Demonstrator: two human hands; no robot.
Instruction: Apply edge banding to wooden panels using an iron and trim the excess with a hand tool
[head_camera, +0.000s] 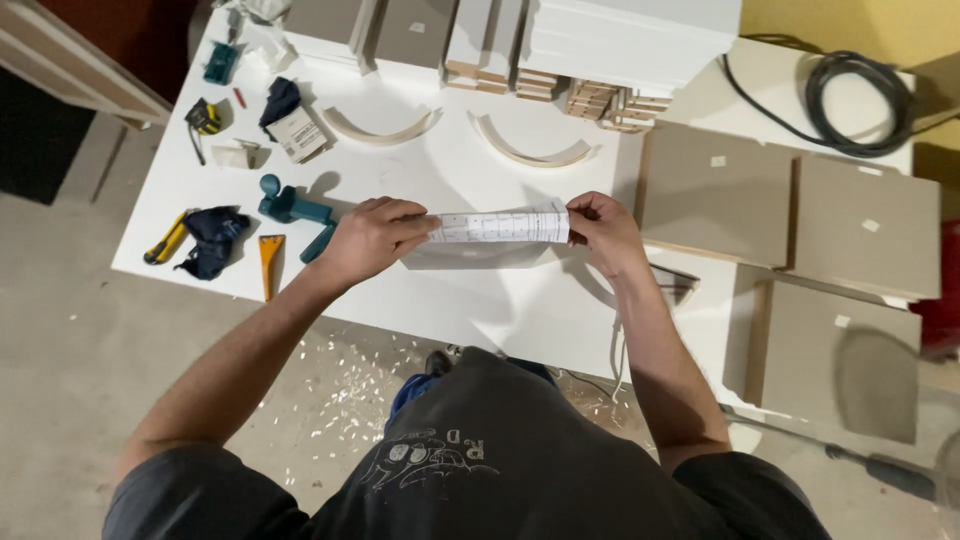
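Observation:
I hold a narrow white strip (500, 226) with small printed marks stretched flat between both hands, just above the white worktable (470, 310). My left hand (375, 236) pinches its left end with thumb and fingers. My right hand (603, 230) grips its right end. The strip casts a shadow on the table right under it. Two curved pale wooden pieces (380, 131) (528, 150) lie on the table beyond my hands.
Left of my hands lie a teal tool (293, 209), an orange scraper (270, 262), a yellow utility knife (165, 240), dark cloth (213, 238) and a tape measure (205, 116). Stacked white boards (620, 40) stand at the back. Grey panels (715, 195) and a coiled black cable (858, 100) sit right.

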